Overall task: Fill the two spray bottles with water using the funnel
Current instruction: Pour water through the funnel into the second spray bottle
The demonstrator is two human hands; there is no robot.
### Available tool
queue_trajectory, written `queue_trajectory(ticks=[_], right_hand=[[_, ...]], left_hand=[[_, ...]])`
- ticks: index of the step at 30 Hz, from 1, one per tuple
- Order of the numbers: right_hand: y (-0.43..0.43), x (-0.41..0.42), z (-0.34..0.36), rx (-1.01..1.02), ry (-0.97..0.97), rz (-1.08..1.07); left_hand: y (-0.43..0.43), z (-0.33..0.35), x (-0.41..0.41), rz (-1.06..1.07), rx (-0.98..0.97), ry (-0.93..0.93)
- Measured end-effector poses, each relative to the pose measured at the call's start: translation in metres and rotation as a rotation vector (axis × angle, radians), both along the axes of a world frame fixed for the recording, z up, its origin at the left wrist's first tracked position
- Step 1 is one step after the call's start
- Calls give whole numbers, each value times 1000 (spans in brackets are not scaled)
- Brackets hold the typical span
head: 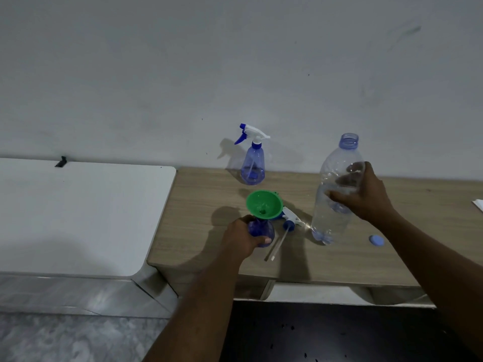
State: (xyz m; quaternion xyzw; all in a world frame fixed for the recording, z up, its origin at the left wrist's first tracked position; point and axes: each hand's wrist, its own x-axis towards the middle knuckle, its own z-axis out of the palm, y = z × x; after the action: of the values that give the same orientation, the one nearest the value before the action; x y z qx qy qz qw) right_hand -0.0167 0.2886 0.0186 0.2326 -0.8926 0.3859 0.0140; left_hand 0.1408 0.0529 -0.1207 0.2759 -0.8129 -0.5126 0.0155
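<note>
Left hand [243,239] clamps spray bottle [261,231] under funnel [264,203]; right hand [366,194] wraps water bottle [337,189]. I'd pour slowly, centred.

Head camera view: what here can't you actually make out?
1. The near spray bottle: the left hand and green funnel cover its body and neck, so any water level is hidden.
2. The water bottle: the right hand covers its middle, so the level is unclear.
3. The white object: cut off by the right edge.
4. The black thing by the wall: too small to identify.
</note>
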Motion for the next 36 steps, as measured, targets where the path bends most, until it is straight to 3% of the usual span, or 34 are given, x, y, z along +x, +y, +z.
queue_trajectory(ticks=[8,15,21,26,28,31,36], right_hand=[[9,1,-18,-186,18,-256],[8,5,-24,-254,-61,-296],[-2,31,-61,-275,-172,-414],[-35,87,-92,-214,-112,-653],[-53,104,-93,-284,-107,-547],[-77,111,-78,-352,-145,-223],[-102,92,-58,-121,-130,97]], left_hand=[[1,3,2,-5,-6,-5],[1,5,2,-21,-8,-10],[0,2,0,-10,-16,-6],[1,4,1,-9,-20,-11],[2,6,0,-12,-27,-22],[1,1,-2,-4,30,-30],[-1,0,2,32,61,-21]])
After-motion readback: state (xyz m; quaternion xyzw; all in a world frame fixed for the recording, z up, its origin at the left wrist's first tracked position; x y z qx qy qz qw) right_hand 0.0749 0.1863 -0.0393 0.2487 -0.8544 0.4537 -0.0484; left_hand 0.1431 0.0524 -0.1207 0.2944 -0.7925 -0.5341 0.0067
